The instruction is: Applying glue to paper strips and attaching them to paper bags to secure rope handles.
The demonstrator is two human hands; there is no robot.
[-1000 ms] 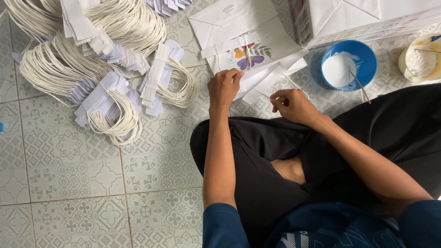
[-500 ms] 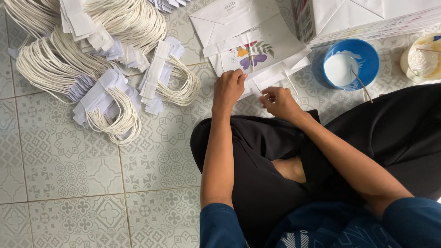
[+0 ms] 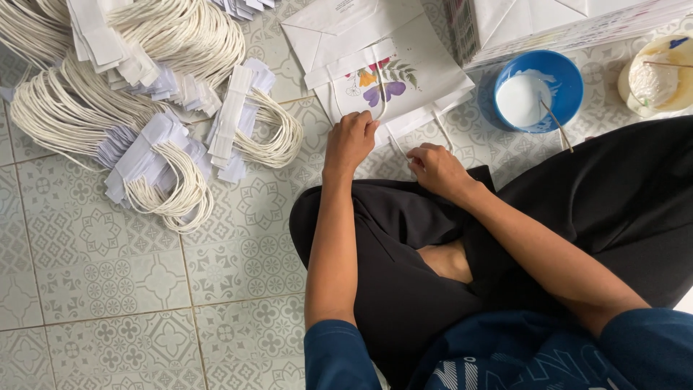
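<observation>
A person sits on a tiled floor [image 3: 108,289], both hands working at the near edge of a flat white paper bag [image 3: 426,68] printed with flowers. The bag lies on the floor just past the knees, touching a second white bag [image 3: 339,25] behind it.

The left hand [image 3: 349,142] presses on the bag's lower left edge, fingers curled down; its grip looks clenched around the cord handle [image 3: 381,94] that loops up over the print, though the contact itself is hidden. The right hand [image 3: 435,167] rests on the bag's lower right edge, fingers bent under; I cannot tell whether its grip is closed on anything.

Open floor lies to the left and near side of the left arm. Farther left, heaps of cord handles with paper strips [image 3: 166,162] crowd the floor, the nearest bundle [image 3: 263,126] just beside the left hand. To the right, a blue bowl of white glue [image 3: 538,90] with a stick [image 3: 557,126] stands near the bag's right edge. A stack of folded bags [image 3: 563,22] lies behind the bowl, and a pale tub [image 3: 660,76] stands farther right.
</observation>
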